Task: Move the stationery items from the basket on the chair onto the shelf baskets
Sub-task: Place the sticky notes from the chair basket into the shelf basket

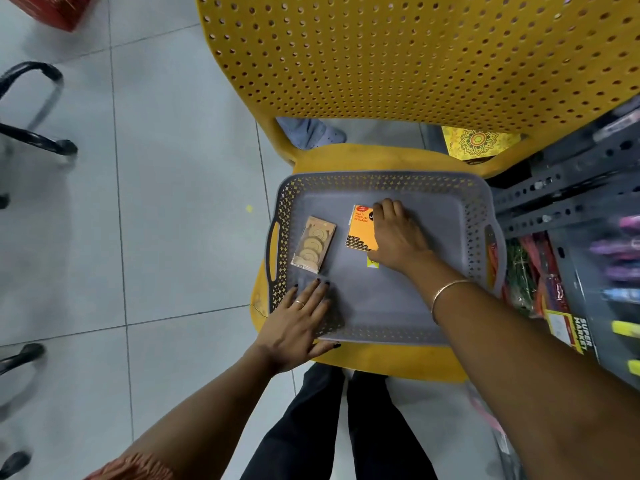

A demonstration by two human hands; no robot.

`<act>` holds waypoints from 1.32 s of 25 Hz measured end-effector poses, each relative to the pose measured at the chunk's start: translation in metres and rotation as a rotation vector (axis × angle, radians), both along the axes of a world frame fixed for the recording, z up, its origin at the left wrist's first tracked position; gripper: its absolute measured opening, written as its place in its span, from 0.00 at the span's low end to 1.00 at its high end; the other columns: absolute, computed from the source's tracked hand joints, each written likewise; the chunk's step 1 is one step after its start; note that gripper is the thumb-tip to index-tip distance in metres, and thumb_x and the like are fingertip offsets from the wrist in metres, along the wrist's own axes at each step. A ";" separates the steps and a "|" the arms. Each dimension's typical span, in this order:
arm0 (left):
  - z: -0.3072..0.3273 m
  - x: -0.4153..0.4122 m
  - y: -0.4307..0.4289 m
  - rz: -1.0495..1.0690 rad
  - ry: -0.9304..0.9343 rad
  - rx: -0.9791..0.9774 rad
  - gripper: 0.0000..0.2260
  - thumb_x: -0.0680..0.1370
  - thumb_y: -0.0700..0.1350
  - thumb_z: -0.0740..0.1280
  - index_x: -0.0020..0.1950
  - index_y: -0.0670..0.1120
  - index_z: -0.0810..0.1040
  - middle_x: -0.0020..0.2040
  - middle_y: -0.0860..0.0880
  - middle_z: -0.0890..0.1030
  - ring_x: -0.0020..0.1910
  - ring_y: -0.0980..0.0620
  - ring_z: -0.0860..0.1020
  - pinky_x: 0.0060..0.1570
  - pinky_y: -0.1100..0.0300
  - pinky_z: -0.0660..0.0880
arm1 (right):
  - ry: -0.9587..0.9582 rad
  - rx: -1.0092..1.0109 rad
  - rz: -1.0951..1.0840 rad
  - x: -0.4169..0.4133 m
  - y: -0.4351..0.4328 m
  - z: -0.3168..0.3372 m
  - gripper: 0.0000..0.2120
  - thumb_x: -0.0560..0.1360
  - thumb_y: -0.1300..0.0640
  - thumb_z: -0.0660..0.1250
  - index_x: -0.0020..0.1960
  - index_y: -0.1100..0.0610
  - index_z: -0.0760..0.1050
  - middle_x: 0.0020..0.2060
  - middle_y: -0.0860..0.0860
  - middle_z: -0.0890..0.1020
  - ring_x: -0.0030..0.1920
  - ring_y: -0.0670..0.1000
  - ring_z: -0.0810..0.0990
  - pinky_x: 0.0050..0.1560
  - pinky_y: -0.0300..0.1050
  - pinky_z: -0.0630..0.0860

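Note:
A shallow grey basket (pixel 446 216) sits on the seat of a yellow perforated chair (pixel 381 57). Inside it lie an orange pack (pixel 360 230) near the middle and a clear pack of wooden discs (pixel 313 244) at the left. My right hand (pixel 398 233) rests on the orange pack's right side, fingers curled over its top edge; whether it grips the pack is unclear. My left hand (pixel 298 323) lies flat with fingers spread over the basket's near left corner, just below the disc pack.
A dark metal shelf (pixel 568 188) with baskets of pens, markers and packets (pixel 616 258) stands close on the right. Black chair legs (pixel 31 133) stand on the tiled floor at the left. A red object (pixel 55 8) sits at the top left.

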State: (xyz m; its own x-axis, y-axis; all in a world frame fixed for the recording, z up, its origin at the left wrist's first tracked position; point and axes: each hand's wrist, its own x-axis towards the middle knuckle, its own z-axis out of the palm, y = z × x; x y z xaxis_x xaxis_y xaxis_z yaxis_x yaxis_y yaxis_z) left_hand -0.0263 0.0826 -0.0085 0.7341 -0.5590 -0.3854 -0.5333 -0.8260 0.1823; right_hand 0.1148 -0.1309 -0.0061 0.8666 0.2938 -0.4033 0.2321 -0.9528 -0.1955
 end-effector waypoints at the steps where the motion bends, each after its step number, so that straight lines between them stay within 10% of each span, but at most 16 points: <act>1: -0.001 0.000 0.000 -0.001 0.000 0.004 0.36 0.78 0.67 0.45 0.70 0.40 0.68 0.72 0.41 0.64 0.72 0.42 0.59 0.66 0.40 0.54 | 0.002 0.005 -0.016 -0.002 -0.001 0.001 0.39 0.65 0.52 0.75 0.68 0.64 0.61 0.63 0.59 0.68 0.63 0.58 0.66 0.61 0.50 0.70; 9: 0.014 0.008 -0.001 -0.072 -0.058 0.013 0.41 0.73 0.72 0.49 0.72 0.41 0.64 0.73 0.42 0.63 0.72 0.42 0.59 0.68 0.44 0.48 | -0.042 0.058 -0.122 -0.014 -0.019 0.050 0.35 0.64 0.48 0.74 0.64 0.63 0.64 0.61 0.59 0.69 0.63 0.58 0.66 0.59 0.51 0.70; 19: 0.163 0.095 -0.087 -0.206 -0.239 -0.193 0.42 0.72 0.73 0.49 0.72 0.41 0.61 0.73 0.40 0.63 0.72 0.42 0.59 0.66 0.43 0.50 | -0.311 0.020 -0.334 -0.032 -0.110 0.287 0.38 0.63 0.42 0.71 0.64 0.63 0.66 0.59 0.59 0.69 0.62 0.59 0.67 0.60 0.53 0.71; 29: 0.339 0.048 -0.275 -0.550 -0.484 -0.459 0.41 0.75 0.70 0.45 0.69 0.37 0.68 0.69 0.40 0.69 0.70 0.44 0.60 0.64 0.45 0.56 | -0.608 -0.140 -0.799 -0.208 -0.237 0.488 0.32 0.64 0.45 0.72 0.62 0.58 0.67 0.56 0.54 0.69 0.60 0.54 0.66 0.50 0.47 0.70; 33: 0.373 -0.025 -0.334 -0.691 -0.563 -0.529 0.40 0.75 0.70 0.42 0.72 0.39 0.61 0.73 0.41 0.63 0.72 0.43 0.56 0.67 0.43 0.54 | -0.585 -0.199 -0.985 -0.308 -0.287 0.511 0.35 0.64 0.45 0.72 0.65 0.59 0.65 0.59 0.57 0.68 0.64 0.56 0.65 0.61 0.51 0.71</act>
State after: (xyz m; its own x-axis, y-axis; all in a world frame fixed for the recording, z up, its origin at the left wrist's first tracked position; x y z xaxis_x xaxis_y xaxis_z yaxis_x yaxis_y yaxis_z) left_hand -0.0514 -0.2518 0.3646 0.1866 -0.9250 0.3311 -0.9809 -0.1942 0.0103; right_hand -0.1929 -0.4176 0.5053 0.7538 -0.6345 0.1707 -0.6211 -0.7729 -0.1296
